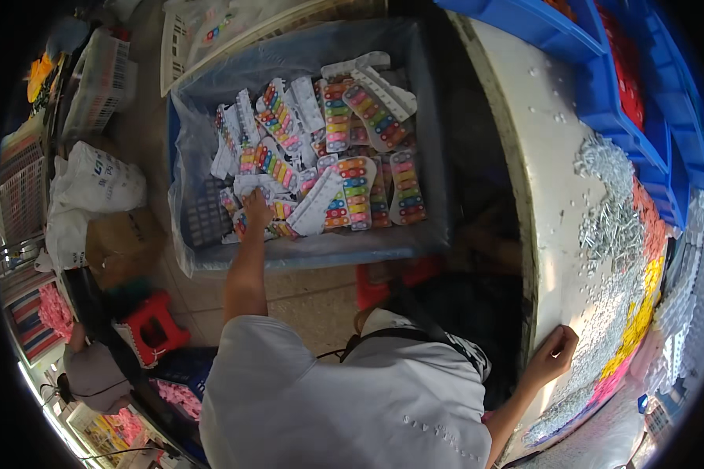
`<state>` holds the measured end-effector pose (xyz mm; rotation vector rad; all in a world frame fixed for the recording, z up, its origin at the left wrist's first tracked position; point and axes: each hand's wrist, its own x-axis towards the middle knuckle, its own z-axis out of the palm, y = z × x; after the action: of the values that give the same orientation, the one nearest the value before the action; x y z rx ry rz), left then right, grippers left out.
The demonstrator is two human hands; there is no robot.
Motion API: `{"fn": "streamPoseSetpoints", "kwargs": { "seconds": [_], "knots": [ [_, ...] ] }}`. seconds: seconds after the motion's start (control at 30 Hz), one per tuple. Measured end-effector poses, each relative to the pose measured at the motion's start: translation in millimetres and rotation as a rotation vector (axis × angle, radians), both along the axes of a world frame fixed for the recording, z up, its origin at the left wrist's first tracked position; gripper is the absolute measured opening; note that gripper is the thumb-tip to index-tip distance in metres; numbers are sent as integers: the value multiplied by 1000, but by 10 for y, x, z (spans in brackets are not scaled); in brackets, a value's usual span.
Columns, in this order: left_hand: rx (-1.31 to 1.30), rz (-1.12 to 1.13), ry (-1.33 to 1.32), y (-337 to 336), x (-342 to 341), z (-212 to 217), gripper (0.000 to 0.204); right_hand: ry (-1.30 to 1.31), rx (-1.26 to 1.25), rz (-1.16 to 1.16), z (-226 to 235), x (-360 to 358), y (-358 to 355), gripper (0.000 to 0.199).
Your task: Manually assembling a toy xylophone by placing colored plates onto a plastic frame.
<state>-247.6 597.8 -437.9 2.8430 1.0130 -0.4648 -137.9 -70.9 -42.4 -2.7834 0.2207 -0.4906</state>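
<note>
Two bare hands work far apart on either side of a large blue plastic crate lined with clear film (434, 141), which serves as the landmark. Inside the crate, near its front-left part, the left hand (256, 209) reaches down onto a heap of white plastic toy xylophone boards with rainbow-coloured bars (344, 148). Its fingers are curled downward onto one white board at the near edge of the heap; whether they pinch it or only press on it cannot be told. The heap fills the middle and back of the crate, while a strip of bare grid floor shows along the crate's left wall, the only open room inside it. The crate's front rim runs just below the left wrist, and the forearm crosses over it.

Right of the crate, past a dark gap, stands a white worktable with a worn curved edge (516, 156). The right hand (554, 353) rests at that table's near edge, well apart from the crate, fingers bent in a loose fist with the thumb side up; whether it grips anything cannot be told. Beside that hand lies a long drift of small silver metal pins (606, 219), bordered farther from the crate by bands of small orange, yellow and pink plastic pieces (641, 313). Bare tabletop lies between the pins and the table edge facing the crate. Blue plastic bins (602, 86) line the table's far side.

A red plastic stool (155, 328) stands on the floor left of the crate's front.
</note>
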Motion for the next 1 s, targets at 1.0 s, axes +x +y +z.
{"fn": "streamPoseSetpoints", "kwargs": {
  "seconds": [1.0],
  "knots": [
    [-714,-393,-1145,-3131,1769,2830,22,-84,61,15,-35,13,-20,5]
  ]
}}
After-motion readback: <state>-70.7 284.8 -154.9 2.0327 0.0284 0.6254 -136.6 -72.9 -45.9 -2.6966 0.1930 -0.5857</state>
